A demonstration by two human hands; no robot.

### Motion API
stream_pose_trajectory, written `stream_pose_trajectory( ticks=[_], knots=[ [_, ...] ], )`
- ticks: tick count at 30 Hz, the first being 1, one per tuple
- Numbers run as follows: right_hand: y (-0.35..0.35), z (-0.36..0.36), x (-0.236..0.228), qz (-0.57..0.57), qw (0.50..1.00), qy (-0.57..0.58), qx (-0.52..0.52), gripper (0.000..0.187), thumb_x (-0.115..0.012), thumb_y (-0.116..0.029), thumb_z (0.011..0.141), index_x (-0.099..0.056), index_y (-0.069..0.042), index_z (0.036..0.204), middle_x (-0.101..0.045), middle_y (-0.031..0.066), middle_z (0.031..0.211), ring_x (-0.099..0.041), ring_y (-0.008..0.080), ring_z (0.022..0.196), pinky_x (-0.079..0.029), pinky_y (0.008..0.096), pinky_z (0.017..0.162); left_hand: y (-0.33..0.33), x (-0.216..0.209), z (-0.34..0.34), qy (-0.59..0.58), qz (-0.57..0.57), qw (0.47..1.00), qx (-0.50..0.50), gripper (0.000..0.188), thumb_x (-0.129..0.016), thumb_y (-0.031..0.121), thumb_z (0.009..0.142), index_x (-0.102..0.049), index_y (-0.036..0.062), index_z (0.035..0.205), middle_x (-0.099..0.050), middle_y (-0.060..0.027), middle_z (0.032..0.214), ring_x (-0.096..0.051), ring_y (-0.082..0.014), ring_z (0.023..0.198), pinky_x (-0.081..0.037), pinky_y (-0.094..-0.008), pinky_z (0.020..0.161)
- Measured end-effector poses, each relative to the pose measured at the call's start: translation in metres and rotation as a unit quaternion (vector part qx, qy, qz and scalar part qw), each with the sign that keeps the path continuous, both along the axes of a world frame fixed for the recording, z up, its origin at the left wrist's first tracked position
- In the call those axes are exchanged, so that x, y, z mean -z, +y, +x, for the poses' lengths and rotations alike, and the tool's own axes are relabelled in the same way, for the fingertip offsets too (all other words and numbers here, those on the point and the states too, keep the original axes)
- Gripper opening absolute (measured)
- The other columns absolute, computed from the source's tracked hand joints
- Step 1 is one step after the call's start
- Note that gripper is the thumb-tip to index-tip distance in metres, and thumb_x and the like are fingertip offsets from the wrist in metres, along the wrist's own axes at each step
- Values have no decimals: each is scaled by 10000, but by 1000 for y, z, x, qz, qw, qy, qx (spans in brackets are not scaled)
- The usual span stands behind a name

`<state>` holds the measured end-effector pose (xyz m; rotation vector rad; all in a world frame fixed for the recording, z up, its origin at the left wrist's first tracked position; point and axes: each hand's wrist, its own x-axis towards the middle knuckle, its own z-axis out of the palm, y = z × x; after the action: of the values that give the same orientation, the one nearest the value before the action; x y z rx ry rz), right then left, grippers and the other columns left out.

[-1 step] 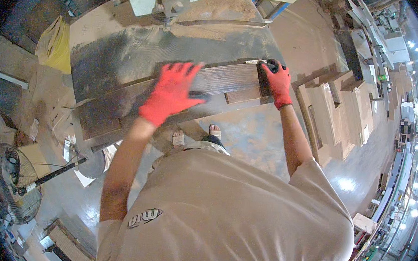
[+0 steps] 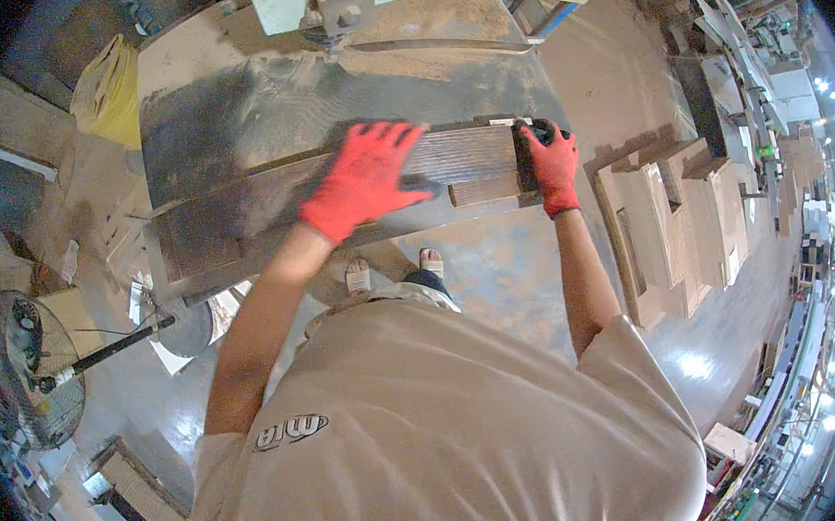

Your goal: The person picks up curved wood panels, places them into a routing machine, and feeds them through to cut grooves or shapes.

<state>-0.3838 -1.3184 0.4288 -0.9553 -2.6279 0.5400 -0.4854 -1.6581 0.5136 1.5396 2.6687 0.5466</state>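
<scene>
My left hand (image 2: 367, 183), in a red glove with dark fingertips, lies palm down with spread fingers over a row of thin brown wooden strips (image 2: 463, 152). Its fingertips look slightly blurred, and whether it presses on the strips I cannot tell. At the strips' right end my right hand (image 2: 554, 165), gloved in red and black, has its fingers closed around a dark block (image 2: 525, 160) set across the ends. A shorter wooden piece (image 2: 484, 192) lies along the near side of the strips. All of this rests on a dark, dusty machine table (image 2: 282, 97).
A pale machine head with a bolted bracket (image 2: 346, 13) hangs over the table's far side. Stacked pale wooden parts (image 2: 678, 220) stand on the right. A yellow sack (image 2: 110, 95) and a floor fan (image 2: 40, 365) are on the left. My feet (image 2: 358, 277) are below the table's near edge.
My left hand has slid to the right and slightly away from me over the strips. My right hand stays almost in place on the dark block.
</scene>
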Motion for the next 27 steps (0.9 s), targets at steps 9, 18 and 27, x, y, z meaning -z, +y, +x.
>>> stream_pose_trajectory(
  ticks=[9, 18, 27],
  knots=[
    [-31, -48, -128, 245, 956, 155, 40, 631, -655, -481, 872, -521, -85, 1344, -503, 263, 1318, -466, 440, 1230, -349, 584, 1034, 27, 20, 11, 38, -35, 998, 26, 1176, -758, 687, 652, -302, 40, 1522, -435, -180, 1465, -402, -328, 1365, -244, -534, 1162],
    [-113, -82, -62, 225, 973, -48, -31, 580, -537, -470, 951, -487, -115, 1407, -499, 205, 1399, -457, 381, 1295, -304, 617, 1060, 15, 18, 19, 47, 29, 998, 2, 974, -650, 690, 779, -391, 68, 1483, -492, -187, 1429, -424, -361, 1359, -256, -574, 1145],
    [-62, -88, -27, 251, 966, 7, -63, 587, -470, -496, 996, -434, -136, 1458, -457, 260, 1432, -418, 403, 1344, -294, 625, 1067, -65, 29, -6, 53, -1, 994, -96, 706, -602, 402, 911, -340, 234, 1545, -434, -166, 1495, -349, -395, 1413, -181, -614, 1167]
  ],
)
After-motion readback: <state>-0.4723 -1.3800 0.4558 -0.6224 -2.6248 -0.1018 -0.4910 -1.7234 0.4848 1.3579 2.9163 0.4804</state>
